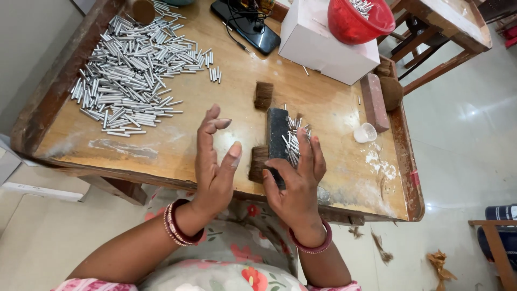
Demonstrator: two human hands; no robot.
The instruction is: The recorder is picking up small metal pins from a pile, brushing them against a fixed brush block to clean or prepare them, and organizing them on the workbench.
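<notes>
My right hand [297, 186] grips the near end of a dark rectangular block [277, 129] lying on the wooden table [177, 145], its fingers resting over a small bunch of short metal tubes [293, 141] beside the block. Two tufts of brown bristle lie by the block: one at its far end [263, 95], one at its near left [258, 163]. My left hand [214, 161] hovers open just left of the block, palm turned right, holding nothing. A big heap of the same silver tubes [134, 67] covers the table's far left.
A white box [318, 46] carries a red bowl [358, 21] of tubes at the back right. A black phone with cable [245, 24], a brick-like red bar [374, 101] and a small clear cup [365, 132] also sit on the table. Bristle scraps litter the floor on the right.
</notes>
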